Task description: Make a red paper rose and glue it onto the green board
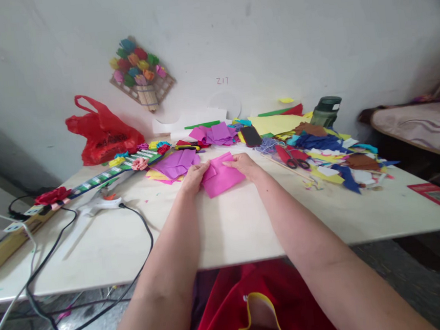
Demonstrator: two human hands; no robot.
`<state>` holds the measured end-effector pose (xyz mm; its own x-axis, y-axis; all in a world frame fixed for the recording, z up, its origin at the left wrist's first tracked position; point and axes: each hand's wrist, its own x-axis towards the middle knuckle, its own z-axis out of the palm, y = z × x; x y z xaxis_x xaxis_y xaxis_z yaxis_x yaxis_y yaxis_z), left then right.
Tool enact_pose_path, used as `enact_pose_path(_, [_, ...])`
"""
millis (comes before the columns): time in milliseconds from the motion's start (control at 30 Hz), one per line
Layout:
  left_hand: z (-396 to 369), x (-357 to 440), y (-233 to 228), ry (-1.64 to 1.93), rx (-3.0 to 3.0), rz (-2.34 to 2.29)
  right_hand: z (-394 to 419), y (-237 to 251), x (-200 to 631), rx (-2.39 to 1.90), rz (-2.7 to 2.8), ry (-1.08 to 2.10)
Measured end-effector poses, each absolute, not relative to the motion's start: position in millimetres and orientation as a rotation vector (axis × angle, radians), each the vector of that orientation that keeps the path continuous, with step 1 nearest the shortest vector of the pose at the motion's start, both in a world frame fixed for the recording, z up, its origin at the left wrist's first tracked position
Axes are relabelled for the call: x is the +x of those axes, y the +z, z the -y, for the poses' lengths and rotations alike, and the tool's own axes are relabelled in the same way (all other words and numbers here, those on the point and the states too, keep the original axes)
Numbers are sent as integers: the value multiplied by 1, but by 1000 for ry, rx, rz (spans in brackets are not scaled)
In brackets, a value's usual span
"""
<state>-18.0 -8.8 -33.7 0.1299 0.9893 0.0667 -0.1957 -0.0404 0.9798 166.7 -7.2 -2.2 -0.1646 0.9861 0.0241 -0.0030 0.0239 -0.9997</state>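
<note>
Tabletop (248, 224) carried everything, pale and wide, with the pink paper sheet (221, 177) lying flat near its middle; every place here is given from that sheet. Behind and to the left of it slumped a red plastic bag (101, 131); to the right spread a heap of coloured scraps (334, 150) with red-handled scissors (294, 158) at its near edge; just left lay purple sheets (175, 163). The left hand (193, 178) pressed the sheet's left edge, fingers bent onto a folded flap; the right hand (245, 164) pinched the far edge. Folding seemed in hand, and the crease probably wanted aligned edges and firm pressing.
</note>
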Motion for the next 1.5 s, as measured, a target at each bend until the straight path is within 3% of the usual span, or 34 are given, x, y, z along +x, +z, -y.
enact_pose_path(600, [12, -17, -27, 1388, 1188, -1013, 11, 1, 165, -1038, 1350, 1345])
enact_pose_path(867, [10, -19, -32, 1232, 1151, -931, 1, -9, 167, -1013, 1335, 1300])
enact_pose_path(1300, [13, -17, -30, 1142, 1300, -981, -3, -4, 167, -1063, 1887, 494])
enact_pose_path(1500, [16, -15, -27, 1091, 1371, -1011, -2, -5, 159, -1069, 1974, 395])
